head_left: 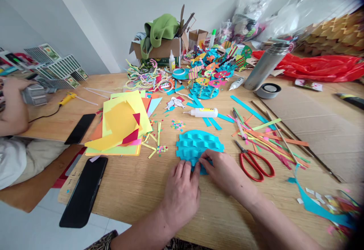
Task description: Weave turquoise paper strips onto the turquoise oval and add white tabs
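A round blue paper piece with rows of raised, wavy strips lies on the table in front of me. My left hand rests at its lower edge, fingers bent together over the blue paper. From the right, my right hand pinches at the lower part of the same piece, thumb and index finger close together on a strip. The fingertips of both hands nearly meet there. A white glue bottle lies just behind the piece. Red-handled scissors lie to the right of my right hand.
Coloured paper sheets and a black phone lie left. Paper strips, a steel flask and cardboard are right. Blue fish crafts and a box stand behind. Another person's arm is far left.
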### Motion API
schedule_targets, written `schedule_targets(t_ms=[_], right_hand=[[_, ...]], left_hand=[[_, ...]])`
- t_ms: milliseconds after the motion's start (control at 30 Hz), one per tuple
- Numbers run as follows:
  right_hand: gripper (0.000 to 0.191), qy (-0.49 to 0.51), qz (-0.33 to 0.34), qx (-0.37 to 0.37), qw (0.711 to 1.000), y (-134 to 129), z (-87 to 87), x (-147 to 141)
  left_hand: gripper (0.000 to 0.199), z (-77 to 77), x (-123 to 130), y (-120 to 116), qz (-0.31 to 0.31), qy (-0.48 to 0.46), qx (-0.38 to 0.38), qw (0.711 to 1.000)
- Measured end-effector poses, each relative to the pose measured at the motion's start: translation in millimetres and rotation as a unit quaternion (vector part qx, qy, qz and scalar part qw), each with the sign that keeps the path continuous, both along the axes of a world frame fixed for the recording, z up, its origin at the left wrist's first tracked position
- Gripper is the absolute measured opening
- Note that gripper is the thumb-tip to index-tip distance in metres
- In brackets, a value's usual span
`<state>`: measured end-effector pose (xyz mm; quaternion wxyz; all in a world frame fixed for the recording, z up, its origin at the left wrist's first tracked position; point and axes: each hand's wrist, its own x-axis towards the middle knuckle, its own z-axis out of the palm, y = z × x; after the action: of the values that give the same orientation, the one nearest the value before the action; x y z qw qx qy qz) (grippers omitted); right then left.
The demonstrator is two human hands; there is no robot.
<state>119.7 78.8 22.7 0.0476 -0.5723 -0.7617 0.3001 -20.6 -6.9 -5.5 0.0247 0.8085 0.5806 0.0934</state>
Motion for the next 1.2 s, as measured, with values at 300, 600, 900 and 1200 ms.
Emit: schedule_targets(t_ms=[300,600,900,1200], right_hand=[[0.024,-0.017,0.009,-0.001,1.0,1,0.3,-1],[0.028,-0.019,0.014,0.01,1.0,-1,1.8,0],[0.026,-0.007,0.012,0.026,1.0,-1,4.0,3],[0.015,0.074,0.027,-0.001,0.997,10,21.9,35]], left_hand=[[0.051,0.3,1,0,0.006,-0.002,-0.012,1.0],[0.053,4.3,0,1,0.011,-0.019,-0.024,0.999],[0.052,0.8,1,0,0.018,-0.024,-0.006,1.0],[0.048,-0.3,4,1,0.027,-0.014,0.011,0.999]])
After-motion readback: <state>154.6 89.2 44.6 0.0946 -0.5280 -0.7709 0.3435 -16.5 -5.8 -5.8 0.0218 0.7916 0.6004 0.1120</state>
